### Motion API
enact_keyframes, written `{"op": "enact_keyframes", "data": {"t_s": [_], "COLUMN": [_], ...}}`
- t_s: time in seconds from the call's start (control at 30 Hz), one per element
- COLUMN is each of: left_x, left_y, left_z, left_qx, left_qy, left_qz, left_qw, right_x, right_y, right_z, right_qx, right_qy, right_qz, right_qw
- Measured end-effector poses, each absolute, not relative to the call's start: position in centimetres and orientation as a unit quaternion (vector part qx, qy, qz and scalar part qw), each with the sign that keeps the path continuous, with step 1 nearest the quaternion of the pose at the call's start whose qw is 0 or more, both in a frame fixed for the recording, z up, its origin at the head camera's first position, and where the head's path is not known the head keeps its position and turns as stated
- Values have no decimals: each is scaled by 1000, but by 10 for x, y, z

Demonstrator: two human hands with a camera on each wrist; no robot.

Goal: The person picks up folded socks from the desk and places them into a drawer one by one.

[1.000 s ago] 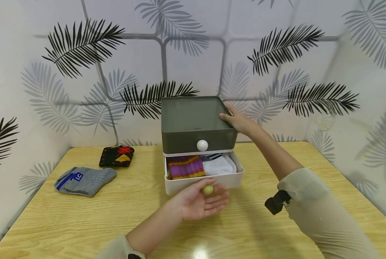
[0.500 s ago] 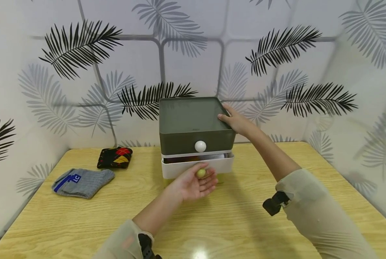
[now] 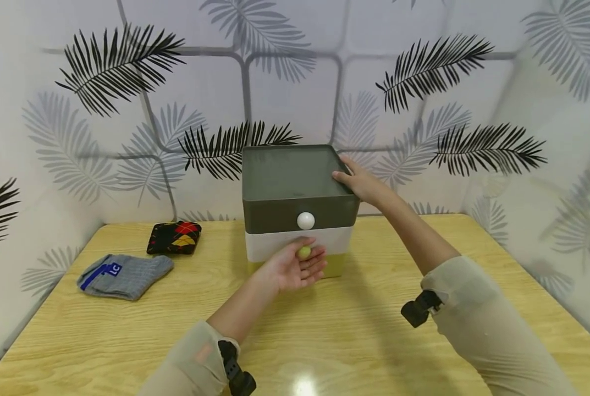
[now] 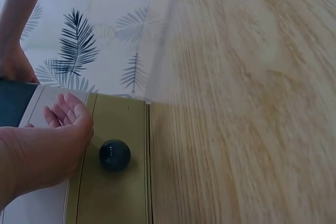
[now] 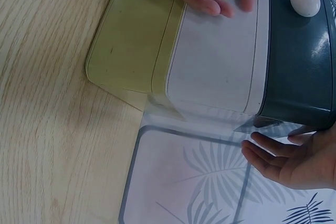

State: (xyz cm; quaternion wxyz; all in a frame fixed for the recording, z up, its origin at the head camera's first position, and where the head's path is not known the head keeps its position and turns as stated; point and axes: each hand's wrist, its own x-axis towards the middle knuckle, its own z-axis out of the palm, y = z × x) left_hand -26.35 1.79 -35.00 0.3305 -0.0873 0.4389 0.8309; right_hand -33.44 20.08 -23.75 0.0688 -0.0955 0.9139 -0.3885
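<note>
A stacked drawer box stands on the table, with a dark grey top drawer (image 3: 275,217), a white middle drawer (image 3: 265,247) and a yellow-green bottom drawer (image 4: 113,198). My left hand (image 3: 292,268) is palm up before the white drawer, its yellow-green knob (image 3: 303,253) held between thumb and fingers. That drawer's front lies flush with the one above. My right hand (image 3: 361,181) rests on the top's right edge, thumb on the rim and other fingers stretched down the side (image 5: 294,161). A white knob (image 5: 305,0) sits on the grey drawer, a dark knob (image 4: 115,155) on the bottom one.
On the table (image 3: 186,313), left of the box, lie a grey sock (image 3: 126,275) with a blue stripe and, behind it, a folded black argyle sock (image 3: 174,237) with red and yellow diamonds. The leaf-patterned wall (image 3: 295,99) rises behind the box.
My left hand has pushed the white drawer back into the box; the purple striped and white socks inside are now hidden. My right hand has stayed on the top edge.
</note>
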Motion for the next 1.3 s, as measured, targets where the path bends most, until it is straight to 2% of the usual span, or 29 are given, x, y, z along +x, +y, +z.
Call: {"op": "enact_keyframes", "data": {"t_s": [0.27, 0.43, 0.57, 0.77, 1.0, 1.3], "left_x": [-256, -243, -237, -239, -247, -250], "left_y": [18, 19, 21, 25, 20, 16], "left_z": [-354, -367, -376, -382, -394, -396], "left_qx": [-70, -57, -87, -140, -178, -161], "left_qy": [428, 421, 419, 404, 381, 386], "left_qz": [840, 828, 820, 829, 855, 852], "left_qw": [326, 366, 381, 362, 304, 316], "right_x": [-333, -333, -334, -335, -335, -335], "right_y": [202, 202, 202, 201, 201, 200], "right_z": [-239, -240, -240, -241, -240, -241], "right_qx": [-98, -100, -102, -98, -86, -84], "right_qy": [907, 913, 914, 911, 907, 902], "right_qz": [-404, -389, -387, -393, -405, -417], "right_qw": [69, 70, 67, 72, 74, 75]}}
